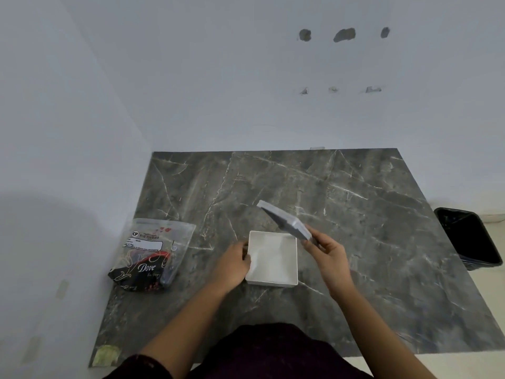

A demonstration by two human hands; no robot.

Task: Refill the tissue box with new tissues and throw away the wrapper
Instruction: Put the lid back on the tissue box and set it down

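A white square tissue box [273, 259] sits open on the dark marble mat [355, 228], and I see no tissues inside it. My left hand [232, 265] grips the box's left wall. My right hand [328, 251] holds the grey box lid [285, 221] tilted in the air above the box's far right corner. A sealed pack of tissues [151, 254], black and clear with "Dove" printed on it, lies flat on the mat to the left of the box.
A black bin [470, 237] with a dark liner stands on the floor off the mat's right edge. White walls close in behind and to the left. My lap in dark cloth is at the near edge.
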